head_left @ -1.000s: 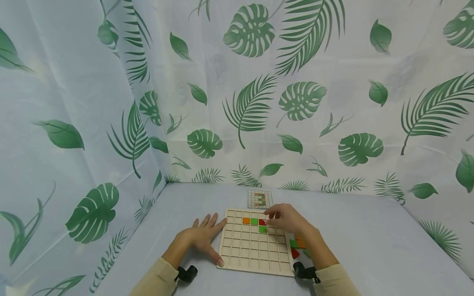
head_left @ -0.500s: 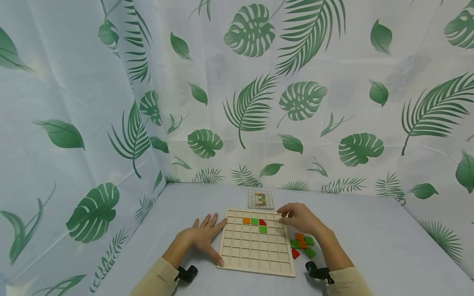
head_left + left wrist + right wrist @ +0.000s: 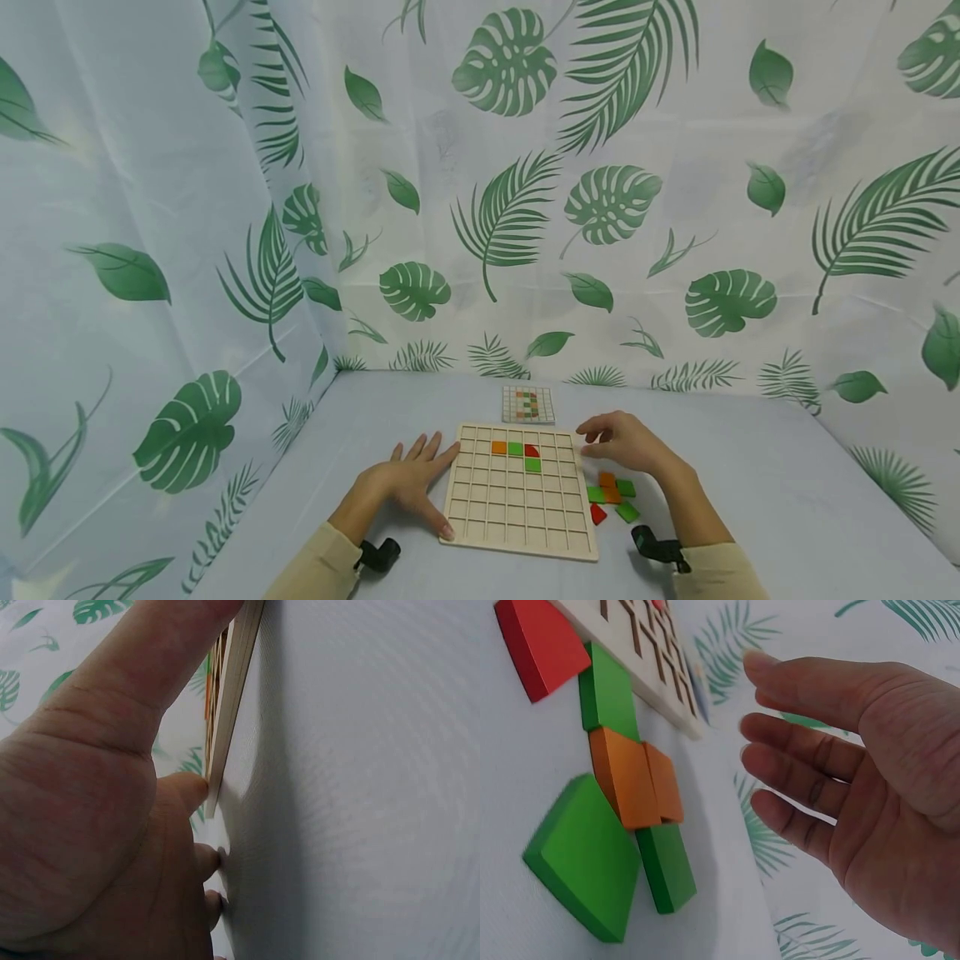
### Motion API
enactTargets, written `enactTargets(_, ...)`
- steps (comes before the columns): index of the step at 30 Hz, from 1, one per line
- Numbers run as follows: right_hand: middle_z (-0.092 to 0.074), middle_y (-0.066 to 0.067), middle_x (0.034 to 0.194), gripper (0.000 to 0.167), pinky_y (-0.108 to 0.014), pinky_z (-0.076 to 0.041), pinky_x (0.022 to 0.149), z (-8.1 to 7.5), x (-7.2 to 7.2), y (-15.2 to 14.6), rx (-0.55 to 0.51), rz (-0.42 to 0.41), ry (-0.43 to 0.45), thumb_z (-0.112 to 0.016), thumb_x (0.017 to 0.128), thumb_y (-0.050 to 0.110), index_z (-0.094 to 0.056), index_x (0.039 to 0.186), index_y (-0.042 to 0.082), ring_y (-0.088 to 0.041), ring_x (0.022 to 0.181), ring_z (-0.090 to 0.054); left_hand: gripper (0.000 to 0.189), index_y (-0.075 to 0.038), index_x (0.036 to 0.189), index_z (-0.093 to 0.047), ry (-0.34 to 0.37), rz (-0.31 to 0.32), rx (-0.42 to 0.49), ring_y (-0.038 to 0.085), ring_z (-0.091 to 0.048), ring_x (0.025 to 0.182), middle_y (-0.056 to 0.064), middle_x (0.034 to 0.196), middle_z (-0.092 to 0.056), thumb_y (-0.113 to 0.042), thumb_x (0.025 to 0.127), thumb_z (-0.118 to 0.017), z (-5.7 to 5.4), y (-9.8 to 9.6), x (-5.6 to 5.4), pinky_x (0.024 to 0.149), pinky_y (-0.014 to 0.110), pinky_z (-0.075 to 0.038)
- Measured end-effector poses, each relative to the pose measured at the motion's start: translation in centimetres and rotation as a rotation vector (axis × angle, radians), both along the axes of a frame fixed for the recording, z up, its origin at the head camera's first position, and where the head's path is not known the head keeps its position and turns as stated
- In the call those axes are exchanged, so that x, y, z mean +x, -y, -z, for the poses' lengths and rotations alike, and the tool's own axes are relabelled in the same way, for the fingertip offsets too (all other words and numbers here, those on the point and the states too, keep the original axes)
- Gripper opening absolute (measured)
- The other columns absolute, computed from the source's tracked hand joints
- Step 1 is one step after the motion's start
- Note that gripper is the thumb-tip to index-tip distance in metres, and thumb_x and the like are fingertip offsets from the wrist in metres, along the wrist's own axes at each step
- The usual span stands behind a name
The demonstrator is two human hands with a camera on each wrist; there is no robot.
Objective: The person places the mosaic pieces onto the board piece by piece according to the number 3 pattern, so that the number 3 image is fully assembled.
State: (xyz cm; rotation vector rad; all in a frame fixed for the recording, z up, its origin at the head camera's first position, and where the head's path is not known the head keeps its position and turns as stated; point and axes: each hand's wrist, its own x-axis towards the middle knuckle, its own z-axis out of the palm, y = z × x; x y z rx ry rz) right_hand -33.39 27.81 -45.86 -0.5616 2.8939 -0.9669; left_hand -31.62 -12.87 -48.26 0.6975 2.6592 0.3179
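A light wooden grid board [image 3: 517, 508] lies on the table. Set in its upper cells are an orange square tile [image 3: 499, 447], a green tile [image 3: 515, 448], a red quarter-round tile [image 3: 531, 451] and, under the red one, a second green tile [image 3: 532, 465]. My left hand [image 3: 408, 483] is spread at the board's left side, its thumb on the near left corner and its index finger at the far left edge. Loosely bent and holding nothing, my right hand [image 3: 626, 442] hovers beside the board's far right corner. In the right wrist view its fingers [image 3: 802, 750] are apart from the loose tiles.
Right of the board lie loose tiles: an orange pair [image 3: 626, 780], several green ones [image 3: 585, 859] and a red quarter-round piece [image 3: 541, 645]. Behind the board is a small card [image 3: 527, 404] printed with a coloured grid. A leaf-patterned curtain [image 3: 517, 333] closes off the back.
My right hand has moved right, off the red tile in the board to beyond the right edge, uncovering the loose tiles. My left hand has stayed in place.
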Motion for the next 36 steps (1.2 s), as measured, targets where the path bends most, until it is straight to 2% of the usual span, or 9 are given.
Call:
enactTargets(11,-0.072,0.001,0.097,0.03,-0.028,-0.051,0.071,-0.1,0.3,-1.3,0.017,0.047,0.093,-0.083,0.089,0.019,-0.079,0.117,0.008,-0.018,0.085,-0.057,0.138,-0.029,0.169,-0.009,0.005,-0.002,-0.003,0.039,0.003,0.163,0.014,0.176,0.0,-0.077,0.065,-0.085,0.1,0.0,-0.1,0.125,0.07,-0.004)
enactTargets(13,-0.073,0.0,0.099,0.029,-0.029,-0.052,0.073,-0.1,0.4,-1.5,0.024,0.031,0.106,-0.083,0.089,0.018,-0.079,0.116,0.008,-0.018,0.087,-0.058,0.138,-0.028,0.169,-0.01,0.006,-0.005,-0.001,0.039,0.003,0.163,0.014,0.176,0.0,-0.077,0.065,-0.085,0.0,0.0,-0.1,0.125,0.07,-0.004)
enactTargets(20,-0.071,-0.001,0.094,0.023,-0.035,-0.052,0.077,0.0,0.7,-2.1,0.016,0.036,0.211,-0.085,0.086,0.015,-0.081,0.108,0.011,-0.021,0.088,-0.059,0.138,-0.029,0.169,-0.01,0.003,-0.004,-0.006,0.039,0.003,0.163,0.015,0.176,0.0,-0.076,0.065,-0.085,0.0,0.0,-0.1,0.125,0.071,-0.004)
enactTargets(25,-0.071,-0.002,0.092,0.022,-0.035,-0.052,0.075,0.2,0.7,-2.4,0.004,0.025,0.222,-0.085,0.085,0.015,-0.08,0.106,0.01,-0.021,0.086,-0.059,0.138,-0.028,0.169,-0.01,0.01,-0.006,-0.004,0.039,0.003,0.163,0.015,0.176,0.0,-0.076,0.065,-0.086,-0.1,0.0,0.0,0.125,0.07,-0.004)
enactTargets(36,-0.069,0.001,0.079,0.011,-0.034,-0.05,0.07,0.7,0.8,-2.5,0.04,-0.009,0.227,-0.086,0.082,0.007,-0.079,0.088,0.013,-0.019,0.077,-0.058,0.138,-0.029,0.169,-0.01,0.007,-0.005,0.002,0.039,0.003,0.163,0.015,0.176,0.0,-0.076,0.064,-0.086,0.1,0.0,-0.2,0.125,0.071,-0.004)
